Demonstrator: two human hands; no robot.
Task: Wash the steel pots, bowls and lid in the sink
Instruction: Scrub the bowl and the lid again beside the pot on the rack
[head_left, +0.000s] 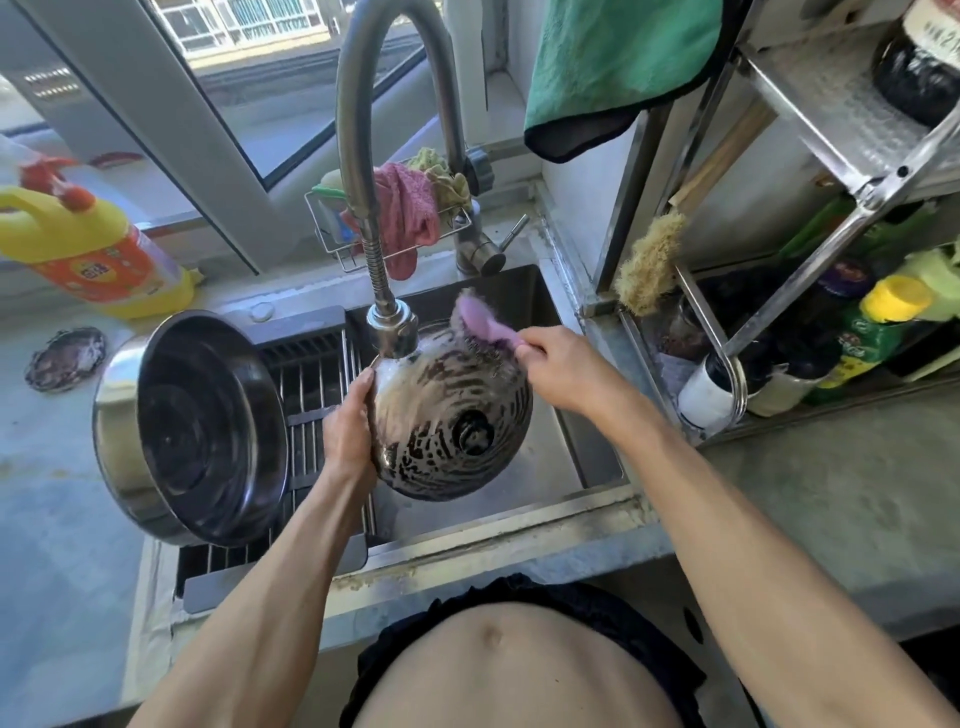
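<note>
Steel lid (452, 415) tilted over sink (582, 467) under faucet (392, 327), my left hand (348, 431) clamping wet rim, right hand (556, 364) gripping pink brush (485, 325). Risk: soapy rim slips, lid clatters down; spray splashes out.

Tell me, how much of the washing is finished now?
Looks done: a steel pot tilted on the drying rack. In hand: the left hand holds the lid under the faucet while the right hand scrubs it with a pink brush. No other pieces are visible.
</note>
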